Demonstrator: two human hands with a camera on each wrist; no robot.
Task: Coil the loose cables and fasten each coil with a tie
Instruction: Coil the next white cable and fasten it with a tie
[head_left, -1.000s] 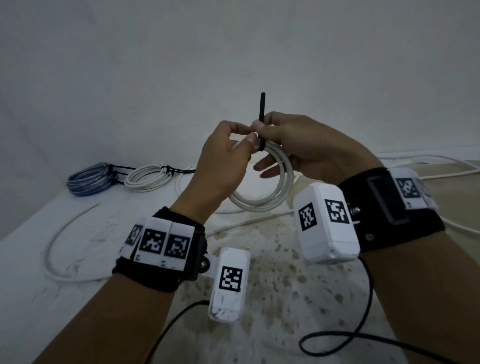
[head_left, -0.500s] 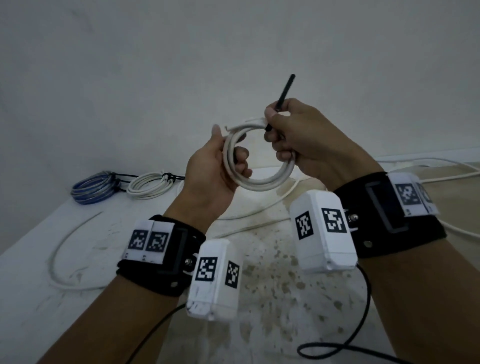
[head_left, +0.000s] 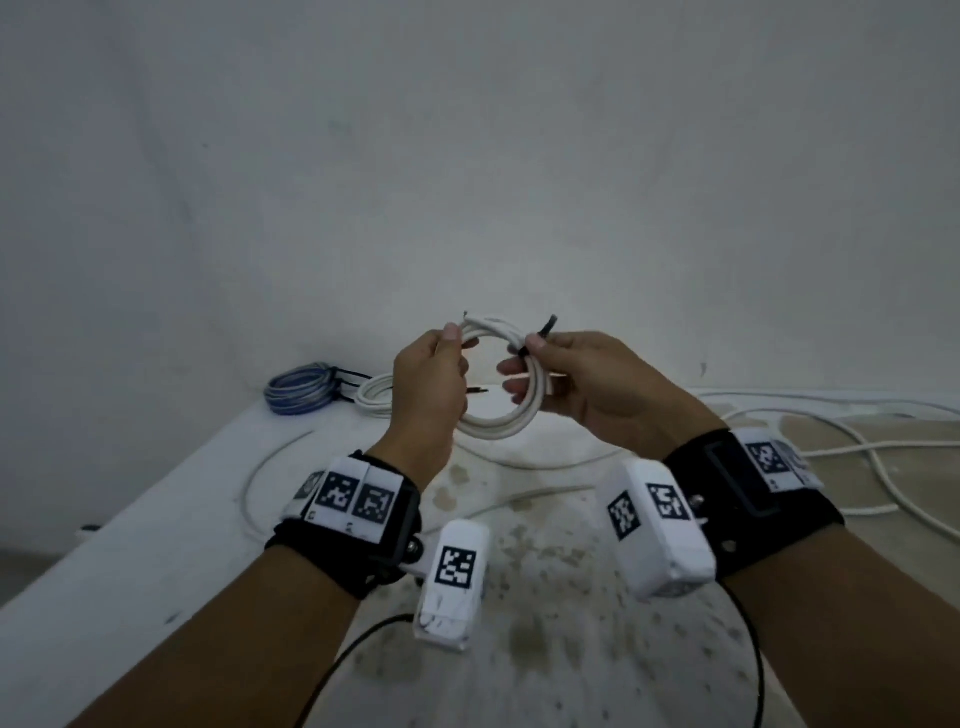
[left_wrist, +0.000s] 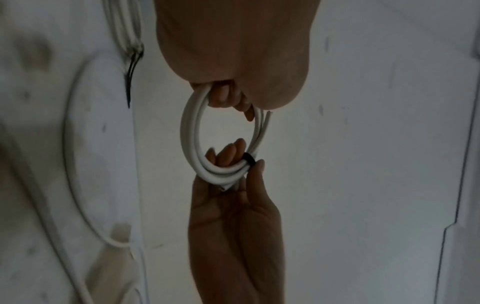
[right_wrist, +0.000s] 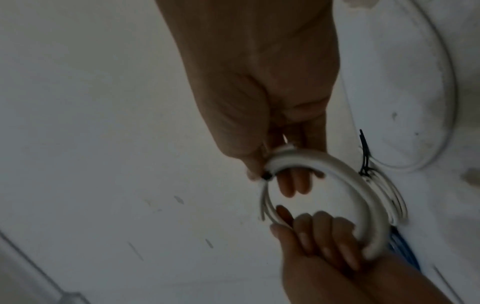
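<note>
While our left hand (head_left: 426, 382) grips the white coil (head_left: 498, 423) at nine o'clock, our right hand (head_left: 582, 384) pinches its black tie (head_left: 545, 332) at two o'clock, above the tabletop (head_left: 156, 545). Two tied coils (head_left: 332, 392) lie behind; loose cables (head_left: 857, 447) remain. Since a second ago, the upright tie tail has tilted.

- Both forearms reach forward, raised above the table, each wrist strapped with a black band.
- The left hand (head_left: 428, 382) has its fingers curled round one side of the white cable coil (head_left: 501, 423).
- The right hand (head_left: 587, 387) pinches the opposite side, thumb apparently pressing on the black tie (left_wrist: 248, 158), other fingers relaxed.
</note>
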